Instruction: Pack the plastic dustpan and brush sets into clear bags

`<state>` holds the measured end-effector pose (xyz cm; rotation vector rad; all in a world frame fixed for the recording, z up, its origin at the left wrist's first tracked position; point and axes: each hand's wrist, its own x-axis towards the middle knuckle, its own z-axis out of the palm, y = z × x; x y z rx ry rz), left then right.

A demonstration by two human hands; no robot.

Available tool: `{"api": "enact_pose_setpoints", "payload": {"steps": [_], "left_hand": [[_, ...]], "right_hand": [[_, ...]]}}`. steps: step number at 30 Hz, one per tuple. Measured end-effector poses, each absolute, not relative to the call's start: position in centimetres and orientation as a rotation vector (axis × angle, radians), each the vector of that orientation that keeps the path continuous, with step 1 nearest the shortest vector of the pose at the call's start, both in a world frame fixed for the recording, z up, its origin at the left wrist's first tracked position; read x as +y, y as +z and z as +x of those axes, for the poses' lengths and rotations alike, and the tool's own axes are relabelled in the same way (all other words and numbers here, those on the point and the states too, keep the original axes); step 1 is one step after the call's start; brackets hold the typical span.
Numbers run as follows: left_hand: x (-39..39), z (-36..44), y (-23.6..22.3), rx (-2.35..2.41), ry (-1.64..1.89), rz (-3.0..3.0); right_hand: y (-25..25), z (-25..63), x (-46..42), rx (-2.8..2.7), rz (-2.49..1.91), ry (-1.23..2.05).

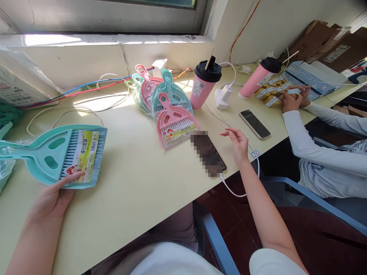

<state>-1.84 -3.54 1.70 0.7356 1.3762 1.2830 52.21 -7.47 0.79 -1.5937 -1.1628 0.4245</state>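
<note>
My left hand (pixel 53 202) grips a teal dustpan-and-brush set (pixel 48 152) by its lower edge, the thumb lying over the yellow-green label (pixel 87 152). The brush is nested in the pan, its bristles pointing right and its handle running off the left side. Over the table's front edge my right hand (pixel 239 145) is raised, fingers loosely bent with nothing in them. It is nearest a phone (pixel 218 154), partly blurred, with a white cable plugged in. Wrapped pink and teal dustpan sets (pixel 175 128) lie overlapping in a pile at the middle.
Behind the pile stands a pink cup (pixel 200 89) with a black lid; a second pink cup (pixel 255 80) leans farther right. A white charger (pixel 222 98) and another phone (pixel 255 124) lie nearby. At right, a co-worker's hands (pixel 294 100) hold a small yellowish packet beside similar ones.
</note>
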Motion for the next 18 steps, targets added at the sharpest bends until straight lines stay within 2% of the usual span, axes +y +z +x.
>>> {"api": "enact_pose_setpoints", "payload": {"steps": [6, 18], "left_hand": [[-3.5, -1.2, 2.2, 1.401, 1.284, 0.73], [-3.1, -1.7, 1.6, 1.486, 1.235, 0.822]], "right_hand": [[-1.4, 53.0, -6.3, -1.043, -1.496, 0.561], [-1.1, 52.5, -6.5, -1.074, -1.522, 0.63]]}}
